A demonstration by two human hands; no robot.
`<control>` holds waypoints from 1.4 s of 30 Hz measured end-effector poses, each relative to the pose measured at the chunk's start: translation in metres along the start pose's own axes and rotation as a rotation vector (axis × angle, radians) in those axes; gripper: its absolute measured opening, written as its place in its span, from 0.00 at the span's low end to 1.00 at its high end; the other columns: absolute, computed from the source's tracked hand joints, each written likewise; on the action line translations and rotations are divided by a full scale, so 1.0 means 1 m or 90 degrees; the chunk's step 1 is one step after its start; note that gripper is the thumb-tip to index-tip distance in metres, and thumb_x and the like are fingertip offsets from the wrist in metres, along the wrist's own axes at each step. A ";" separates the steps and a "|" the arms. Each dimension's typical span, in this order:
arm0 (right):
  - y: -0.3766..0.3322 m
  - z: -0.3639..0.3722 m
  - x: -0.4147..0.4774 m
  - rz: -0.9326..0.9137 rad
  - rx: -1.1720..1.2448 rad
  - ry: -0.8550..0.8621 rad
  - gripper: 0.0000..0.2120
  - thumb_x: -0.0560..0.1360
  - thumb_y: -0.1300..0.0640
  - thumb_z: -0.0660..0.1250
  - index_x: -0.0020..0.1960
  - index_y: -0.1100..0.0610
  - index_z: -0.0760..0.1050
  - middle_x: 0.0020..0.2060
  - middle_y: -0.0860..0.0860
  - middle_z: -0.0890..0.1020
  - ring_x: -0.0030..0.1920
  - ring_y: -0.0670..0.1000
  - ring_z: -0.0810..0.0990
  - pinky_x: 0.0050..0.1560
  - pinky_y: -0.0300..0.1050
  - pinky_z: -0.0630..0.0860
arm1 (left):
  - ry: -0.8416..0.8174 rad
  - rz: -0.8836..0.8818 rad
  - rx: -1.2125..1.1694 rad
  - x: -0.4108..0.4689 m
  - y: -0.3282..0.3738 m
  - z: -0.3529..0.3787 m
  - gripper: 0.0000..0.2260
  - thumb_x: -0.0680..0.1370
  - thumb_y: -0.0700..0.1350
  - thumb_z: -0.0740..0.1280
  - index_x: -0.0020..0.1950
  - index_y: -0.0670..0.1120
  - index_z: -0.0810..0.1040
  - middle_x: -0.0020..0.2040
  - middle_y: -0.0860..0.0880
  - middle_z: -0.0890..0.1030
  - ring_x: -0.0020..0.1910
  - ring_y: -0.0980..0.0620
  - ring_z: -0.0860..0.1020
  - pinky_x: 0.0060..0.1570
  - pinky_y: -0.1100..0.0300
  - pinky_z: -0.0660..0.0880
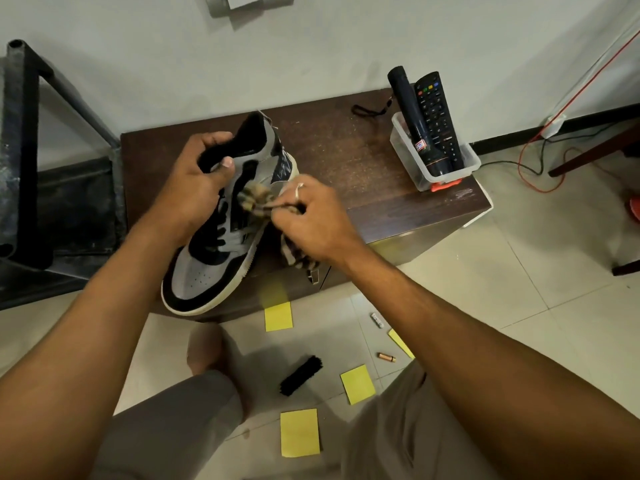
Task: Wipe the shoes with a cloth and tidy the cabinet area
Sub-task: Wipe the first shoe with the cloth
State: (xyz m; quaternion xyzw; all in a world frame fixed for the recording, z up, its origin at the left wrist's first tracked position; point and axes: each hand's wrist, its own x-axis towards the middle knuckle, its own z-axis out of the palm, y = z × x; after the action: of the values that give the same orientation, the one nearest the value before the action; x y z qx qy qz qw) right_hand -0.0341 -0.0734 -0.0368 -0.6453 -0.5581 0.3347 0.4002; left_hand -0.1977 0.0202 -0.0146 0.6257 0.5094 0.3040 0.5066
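Firmly, the left hand (197,176) grips the sneaker (204,275) and the right hand (313,218) pinches the cloth (254,199) against it, while the torch (412,112) label (419,146) is illegible.

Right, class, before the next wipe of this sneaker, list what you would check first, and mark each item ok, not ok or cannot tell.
1. Left hand grips the sneaker at its collar: ok.
2. Right hand pinches the striped cloth against the sneaker's side: ok.
3. Sneaker's hidden far side clean: cannot tell.
4. Torch and remote stand in the plastic tub on the cabinet top: ok.
5. Floor picked up: not ok; sticky notes, shoe brush and battery lie loose.
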 end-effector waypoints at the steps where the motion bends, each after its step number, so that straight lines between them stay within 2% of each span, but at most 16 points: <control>1: 0.004 -0.003 0.003 0.001 0.031 0.083 0.07 0.76 0.62 0.70 0.40 0.53 0.80 0.47 0.49 0.78 0.43 0.42 0.78 0.46 0.42 0.80 | -0.015 -0.003 0.086 -0.001 0.007 -0.005 0.12 0.84 0.44 0.64 0.66 0.56 0.73 0.57 0.57 0.79 0.54 0.57 0.80 0.60 0.51 0.78; 4: 0.010 -0.014 0.016 0.035 0.115 0.261 0.03 0.78 0.64 0.68 0.47 0.61 0.81 0.53 0.52 0.75 0.45 0.42 0.78 0.43 0.35 0.78 | -0.038 0.007 0.347 -0.004 0.026 -0.012 0.16 0.82 0.48 0.66 0.69 0.54 0.70 0.58 0.53 0.75 0.54 0.49 0.77 0.54 0.50 0.75; 7: 0.016 -0.005 0.027 0.066 0.139 0.223 0.03 0.80 0.62 0.67 0.49 0.57 0.79 0.57 0.53 0.73 0.46 0.39 0.77 0.44 0.29 0.75 | -0.010 0.046 0.394 -0.009 0.032 0.001 0.20 0.80 0.48 0.66 0.72 0.50 0.68 0.59 0.50 0.76 0.52 0.48 0.77 0.51 0.54 0.71; 9: 0.019 0.008 0.031 0.085 0.103 0.184 0.04 0.80 0.61 0.66 0.48 0.57 0.79 0.56 0.53 0.73 0.47 0.40 0.76 0.46 0.27 0.74 | 0.001 0.075 0.356 -0.012 0.028 0.010 0.25 0.80 0.50 0.67 0.76 0.52 0.65 0.68 0.49 0.76 0.63 0.48 0.76 0.58 0.57 0.70; 11: 0.022 0.013 0.032 0.100 0.083 0.173 0.05 0.79 0.60 0.66 0.48 0.59 0.81 0.54 0.53 0.75 0.49 0.42 0.76 0.47 0.29 0.74 | -0.010 0.095 0.347 -0.013 0.024 0.013 0.33 0.77 0.57 0.71 0.79 0.54 0.63 0.76 0.49 0.71 0.73 0.50 0.70 0.68 0.57 0.67; 14: 0.028 0.011 0.031 0.116 0.061 0.160 0.09 0.76 0.55 0.65 0.40 0.55 0.80 0.46 0.54 0.78 0.45 0.47 0.77 0.42 0.39 0.74 | -0.011 0.100 0.370 -0.009 0.019 0.014 0.41 0.73 0.63 0.73 0.81 0.54 0.61 0.77 0.48 0.69 0.76 0.49 0.67 0.73 0.51 0.66; 16: 0.027 0.011 0.031 0.132 0.063 0.164 0.11 0.74 0.54 0.64 0.35 0.56 0.78 0.38 0.57 0.78 0.36 0.50 0.75 0.35 0.44 0.71 | 0.009 0.109 0.383 -0.006 0.014 0.015 0.39 0.74 0.60 0.74 0.81 0.54 0.61 0.76 0.46 0.71 0.75 0.48 0.68 0.72 0.51 0.66; 19: 0.019 0.012 0.029 0.127 0.119 0.177 0.11 0.76 0.60 0.64 0.40 0.66 0.80 0.34 0.56 0.79 0.31 0.48 0.75 0.30 0.42 0.72 | 0.018 0.114 0.387 -0.005 0.011 0.016 0.38 0.76 0.56 0.74 0.81 0.53 0.61 0.76 0.46 0.70 0.75 0.47 0.68 0.72 0.52 0.65; 22: 0.015 0.015 0.020 0.131 0.108 0.174 0.09 0.78 0.59 0.67 0.54 0.58 0.84 0.53 0.50 0.79 0.47 0.39 0.77 0.48 0.31 0.75 | 0.023 0.114 0.385 -0.002 0.009 0.014 0.37 0.76 0.55 0.74 0.81 0.53 0.61 0.76 0.47 0.70 0.76 0.48 0.68 0.72 0.53 0.64; 25: 0.026 0.016 0.014 0.108 0.061 0.168 0.11 0.79 0.59 0.68 0.59 0.57 0.83 0.55 0.50 0.76 0.52 0.40 0.76 0.60 0.38 0.77 | 0.023 0.119 0.389 0.000 0.007 0.014 0.37 0.76 0.56 0.74 0.81 0.53 0.61 0.76 0.47 0.71 0.75 0.47 0.68 0.73 0.52 0.65; 30: 0.022 0.016 0.010 0.136 0.022 0.166 0.08 0.79 0.58 0.67 0.54 0.57 0.84 0.50 0.49 0.77 0.46 0.40 0.77 0.49 0.35 0.77 | 0.022 0.120 0.376 -0.001 0.005 0.015 0.36 0.77 0.54 0.73 0.81 0.52 0.61 0.75 0.47 0.71 0.75 0.48 0.69 0.72 0.53 0.65; 33: 0.016 0.014 -0.004 0.129 0.000 0.054 0.09 0.77 0.59 0.68 0.42 0.57 0.84 0.33 0.48 0.81 0.31 0.41 0.77 0.32 0.36 0.72 | 0.023 0.116 0.377 0.000 0.005 0.013 0.34 0.79 0.53 0.72 0.82 0.52 0.60 0.75 0.46 0.71 0.75 0.47 0.68 0.72 0.52 0.65; 35: 0.015 0.015 -0.008 0.141 -0.023 0.047 0.08 0.76 0.58 0.68 0.42 0.58 0.84 0.37 0.55 0.83 0.35 0.46 0.80 0.35 0.43 0.77 | 0.023 0.110 0.389 0.000 0.007 0.013 0.33 0.80 0.51 0.70 0.82 0.52 0.60 0.75 0.45 0.71 0.75 0.45 0.68 0.72 0.50 0.65; 37: 0.014 0.013 0.001 0.161 0.047 0.165 0.07 0.76 0.58 0.68 0.41 0.58 0.82 0.44 0.58 0.82 0.41 0.51 0.81 0.40 0.48 0.78 | 0.020 0.107 0.392 -0.001 0.009 0.014 0.31 0.81 0.50 0.68 0.82 0.53 0.59 0.75 0.44 0.71 0.75 0.44 0.68 0.72 0.49 0.65; 39: 0.011 0.009 0.011 0.166 0.121 0.260 0.05 0.77 0.60 0.67 0.45 0.57 0.81 0.51 0.55 0.78 0.46 0.46 0.79 0.42 0.35 0.77 | 0.017 0.100 0.393 -0.003 0.010 0.015 0.30 0.82 0.49 0.67 0.82 0.54 0.59 0.75 0.45 0.70 0.75 0.43 0.68 0.72 0.48 0.64; 42: 0.012 0.018 0.018 0.153 0.108 0.201 0.05 0.78 0.59 0.67 0.50 0.59 0.80 0.56 0.52 0.74 0.50 0.42 0.76 0.46 0.25 0.72 | 0.018 0.102 0.397 -0.006 0.009 0.016 0.29 0.83 0.48 0.65 0.82 0.54 0.58 0.74 0.45 0.70 0.74 0.43 0.68 0.72 0.47 0.65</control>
State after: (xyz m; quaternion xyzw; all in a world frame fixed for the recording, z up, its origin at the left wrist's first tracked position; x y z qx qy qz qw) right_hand -0.0421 -0.0539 -0.0552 -0.7157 -0.3771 0.3206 0.4927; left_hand -0.1816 0.0100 -0.0099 0.7844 0.5344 0.1809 0.2577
